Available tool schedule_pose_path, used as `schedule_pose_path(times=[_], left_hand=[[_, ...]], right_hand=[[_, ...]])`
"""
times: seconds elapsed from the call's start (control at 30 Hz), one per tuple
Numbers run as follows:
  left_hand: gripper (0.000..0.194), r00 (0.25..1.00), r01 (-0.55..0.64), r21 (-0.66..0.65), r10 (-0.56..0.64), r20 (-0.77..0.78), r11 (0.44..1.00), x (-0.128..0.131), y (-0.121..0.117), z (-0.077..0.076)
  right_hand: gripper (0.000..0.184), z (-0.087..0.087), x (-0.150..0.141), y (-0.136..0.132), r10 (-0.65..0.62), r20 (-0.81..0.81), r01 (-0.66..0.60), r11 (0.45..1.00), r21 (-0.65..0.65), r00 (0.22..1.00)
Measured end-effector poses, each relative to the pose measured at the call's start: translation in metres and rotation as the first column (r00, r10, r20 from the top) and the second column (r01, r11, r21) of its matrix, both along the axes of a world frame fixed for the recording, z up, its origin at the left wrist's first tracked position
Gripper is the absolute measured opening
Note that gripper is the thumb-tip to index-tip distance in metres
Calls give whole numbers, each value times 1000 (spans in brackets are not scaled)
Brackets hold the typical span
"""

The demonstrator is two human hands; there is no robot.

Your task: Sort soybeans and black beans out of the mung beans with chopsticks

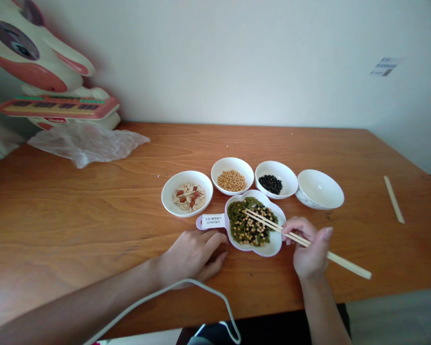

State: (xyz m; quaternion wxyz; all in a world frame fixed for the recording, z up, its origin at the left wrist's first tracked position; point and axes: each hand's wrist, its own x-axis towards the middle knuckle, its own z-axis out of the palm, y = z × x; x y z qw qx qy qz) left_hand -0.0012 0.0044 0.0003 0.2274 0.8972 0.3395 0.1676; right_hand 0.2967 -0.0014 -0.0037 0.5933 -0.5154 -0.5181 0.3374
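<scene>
Wooden chopsticks now, long axis ten-to-four, tips towards ten o'clock over mixed beans in the flower-shaped dish! Right hand grips them, some fingertips hidden. Left hand, the dish's eight o'clock: fingers loosely parted, contact unclear. Animal-shaped toy keyboard, ten o'clock, top cropped.

Being blocked behind the dish by bowls, front-left by the left hand; lying open between bowls and lone stick.
</scene>
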Motion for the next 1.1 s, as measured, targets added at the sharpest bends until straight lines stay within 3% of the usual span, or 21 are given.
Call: schedule_pose_path(times=[1.1], left_hand=[[14, 1000, -8, 2, 8, -4, 1000, 0, 1, 0]], right_hand=[[86, 3, -4, 0, 10, 17, -10, 1000, 4, 1000]])
